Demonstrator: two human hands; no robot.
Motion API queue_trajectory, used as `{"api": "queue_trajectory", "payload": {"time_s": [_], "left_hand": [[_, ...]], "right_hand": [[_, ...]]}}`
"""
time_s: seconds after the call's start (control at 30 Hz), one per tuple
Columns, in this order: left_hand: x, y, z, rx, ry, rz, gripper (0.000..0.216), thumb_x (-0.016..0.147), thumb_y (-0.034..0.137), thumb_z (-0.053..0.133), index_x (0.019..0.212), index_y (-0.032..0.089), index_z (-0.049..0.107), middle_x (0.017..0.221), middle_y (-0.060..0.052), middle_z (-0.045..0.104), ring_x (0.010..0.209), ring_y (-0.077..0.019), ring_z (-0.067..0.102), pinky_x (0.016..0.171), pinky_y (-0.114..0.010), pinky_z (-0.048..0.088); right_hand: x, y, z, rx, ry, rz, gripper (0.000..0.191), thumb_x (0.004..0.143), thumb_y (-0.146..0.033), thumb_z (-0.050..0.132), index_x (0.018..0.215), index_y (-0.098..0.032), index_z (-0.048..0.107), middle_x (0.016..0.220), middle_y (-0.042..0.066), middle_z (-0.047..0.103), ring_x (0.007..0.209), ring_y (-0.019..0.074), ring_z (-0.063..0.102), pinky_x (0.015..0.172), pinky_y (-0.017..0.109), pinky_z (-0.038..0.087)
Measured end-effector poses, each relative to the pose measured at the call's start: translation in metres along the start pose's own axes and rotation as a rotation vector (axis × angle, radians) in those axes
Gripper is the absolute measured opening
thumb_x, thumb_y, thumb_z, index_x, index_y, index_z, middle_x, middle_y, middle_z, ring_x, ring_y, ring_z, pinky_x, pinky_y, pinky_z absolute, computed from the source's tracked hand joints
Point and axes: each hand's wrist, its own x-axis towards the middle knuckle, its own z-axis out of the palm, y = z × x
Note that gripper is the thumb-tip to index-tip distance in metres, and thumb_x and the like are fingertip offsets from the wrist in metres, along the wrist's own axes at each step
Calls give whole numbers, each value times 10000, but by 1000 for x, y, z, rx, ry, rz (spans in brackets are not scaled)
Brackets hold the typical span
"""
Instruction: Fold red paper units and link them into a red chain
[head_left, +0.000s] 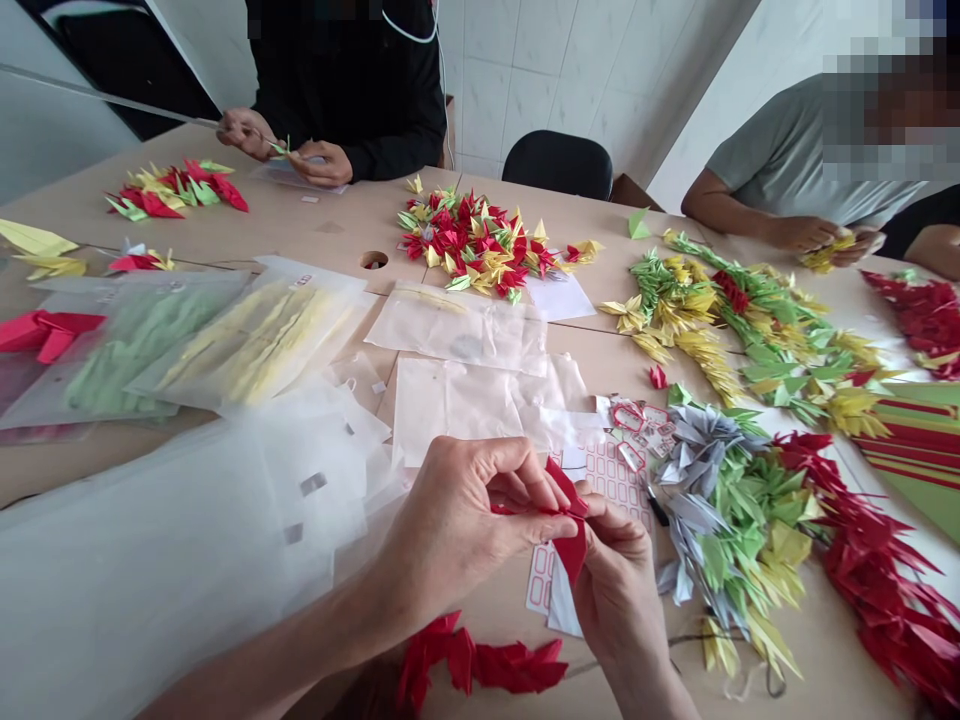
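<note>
Between my two hands is a folded piece of red paper (571, 548), held above the near part of the table. The fingers and thumb of my left hand (480, 500) pinch it from the left. On the other side, my right hand (615, 560) grips it with thumb and fingertips. Part of the red paper is hidden behind my fingers. Below my hands lies a row of folded red paper pieces (480, 660) near the table's front edge. A sheet of red-framed labels (611, 480) lies just behind my right hand.
Translucent bags (187, 530) cover the near left; bags of green strips (150, 340) and yellow strips (262, 330) lie behind them. Grey, green and red folded paper (727, 490) piles up at right. A mixed pile (480, 240) sits mid-table. Two people fold paper across the table.
</note>
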Motion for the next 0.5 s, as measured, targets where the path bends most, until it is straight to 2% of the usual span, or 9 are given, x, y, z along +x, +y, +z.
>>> {"api": "queue_trajectory", "payload": {"time_s": [0.27,0.5], "left_hand": [[-1,-5,-1,98,-31,90,149,724,146,689,632,150,572,702,12,680,676,-111,658,628,-172,513],[2,-5,-2,210,-38,53,63,815,189,580,808,194,517,722,30,652,654,-113,654,599,-184,499]], "right_hand": [[1,-3,3,-44,11,22,99,630,-261,794,709,-243,737,650,-25,568,641,101,521,637,217,439],[3,-7,0,-142,-29,77,91,688,-250,751,760,-227,700,689,-16,623,645,111,536,652,231,433]]}}
